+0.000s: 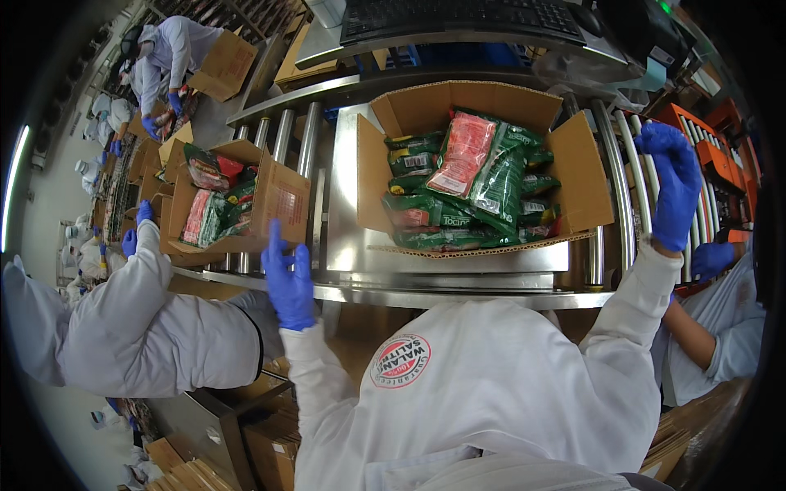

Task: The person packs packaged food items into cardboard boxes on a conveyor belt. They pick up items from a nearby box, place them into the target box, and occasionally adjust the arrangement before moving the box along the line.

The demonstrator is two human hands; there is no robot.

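Before me an open cardboard box (580,178) rests on a steel platform (347,245) set into a roller conveyor. Green and clear plastic packs of red meat (463,153) fill it, the topmost lying tilted over the others. My left hand (287,279), in a blue glove, is held up at the platform's left front corner, fingers apart and holding nothing, near a second open box (285,202) of similar packs. My right hand (672,184), also blue-gloved, is raised to the right of the middle box over the rollers, its fingers curled; whether something small is in them cannot be told.
A keyboard (460,21) lies on a steel shelf beyond the conveyor. At the left, a co-worker's gloved hands (138,227) are near the second box; another co-worker's gloved hand (712,261) is at the right. The conveyor's steel rail (393,297) runs in front of my body.
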